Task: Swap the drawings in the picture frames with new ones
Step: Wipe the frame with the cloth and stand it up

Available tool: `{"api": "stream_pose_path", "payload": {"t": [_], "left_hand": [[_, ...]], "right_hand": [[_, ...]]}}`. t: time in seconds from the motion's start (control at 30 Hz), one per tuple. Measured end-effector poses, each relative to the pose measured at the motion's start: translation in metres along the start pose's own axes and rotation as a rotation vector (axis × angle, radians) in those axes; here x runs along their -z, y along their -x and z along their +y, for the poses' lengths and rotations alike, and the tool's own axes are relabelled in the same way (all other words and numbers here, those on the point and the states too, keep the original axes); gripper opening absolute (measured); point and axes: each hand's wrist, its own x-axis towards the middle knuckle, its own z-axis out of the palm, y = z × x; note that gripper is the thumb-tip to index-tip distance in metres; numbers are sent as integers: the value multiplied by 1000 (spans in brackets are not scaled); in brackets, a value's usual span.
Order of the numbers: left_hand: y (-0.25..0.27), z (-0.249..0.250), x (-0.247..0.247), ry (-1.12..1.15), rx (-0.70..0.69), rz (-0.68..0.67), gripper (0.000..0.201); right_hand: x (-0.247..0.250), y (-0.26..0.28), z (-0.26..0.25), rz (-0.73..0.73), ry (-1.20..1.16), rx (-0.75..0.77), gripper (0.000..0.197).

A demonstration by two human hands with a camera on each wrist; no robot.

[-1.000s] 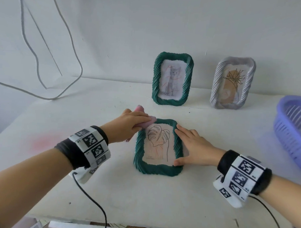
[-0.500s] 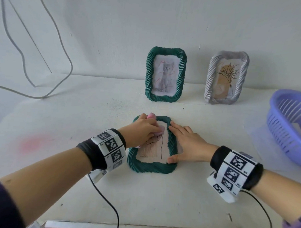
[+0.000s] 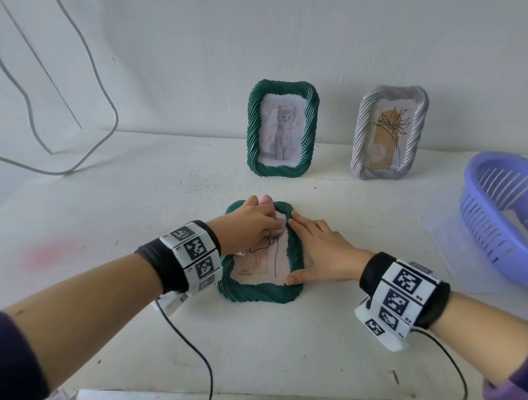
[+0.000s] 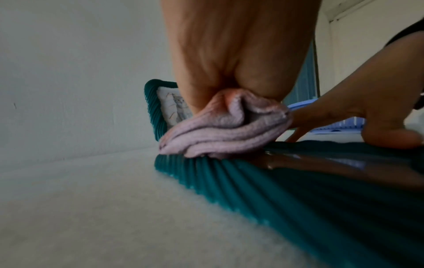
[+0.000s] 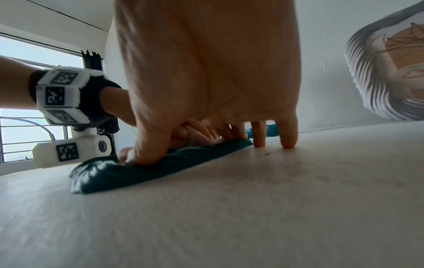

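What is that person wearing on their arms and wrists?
Each wrist has a black band wrapped in white blocks printed with black square codes. A small white camera box hangs under the left wrist. A thin black cable trails from each band. Dark purple sleeves start near the elbows.

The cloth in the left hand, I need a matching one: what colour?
Pale pink cloth, clearest in the left wrist view.

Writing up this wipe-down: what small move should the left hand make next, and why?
Probably drag the cloth down the glass. The left hand grips it at the flat frame's top end, the lower glass is uncovered, and the right hand steadies the frame.
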Motion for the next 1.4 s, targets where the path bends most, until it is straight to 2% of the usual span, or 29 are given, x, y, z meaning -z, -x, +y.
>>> {"api": "stream_pose_path", "payload": {"t": [0.07,0.17,0.23,0.3,0.43,0.5,0.6,0.67,0.73,0.87,0.97,1.1,1.2,1.3,1.4], "left_hand": [[6,-6,3,57,-3,-112,36],[6,-21,9,14,113,-203,34],[3,-21,9,18,131,-143,34],[3,-17,1,80,63,-60,34],[16,-4,-4,265,21,-134,30],[21,-11,4,271,74,-166,31],[23,-28,17,224,247,-177,31],[21,-31,18,157,281,-203,32],[22,-22,15,148,232,-208,32],[36,-7,13,274,92,-215,31],[43,-18,18,264,137,-234,30],[35,-29,15,112,205,-150,30],[33,-14,6,180,134,-135,29],[43,0,6,268,52,-193,29],[51,-8,16,295,69,-262,30]], "right_hand": [[0,1,0,-6,6,-2,110],[0,0,0,-18,9,-5,111],[0,-1,0,-21,9,-6,111],[-1,0,1,-23,10,-7,111],[0,-1,1,-33,4,-9,111],[-1,-1,1,-37,5,-12,112],[-1,-1,1,-43,-3,-12,112],[-1,-1,0,-47,-6,-13,112],[0,0,0,-48,0,-15,112],[0,0,0,-53,6,-15,113],[0,0,0,-51,6,-14,112],[0,-1,0,-49,2,-14,112],[0,-1,0,-55,4,-16,113],[-1,-1,1,-58,5,-20,114],[-1,-1,1,-61,8,-19,114]]}}
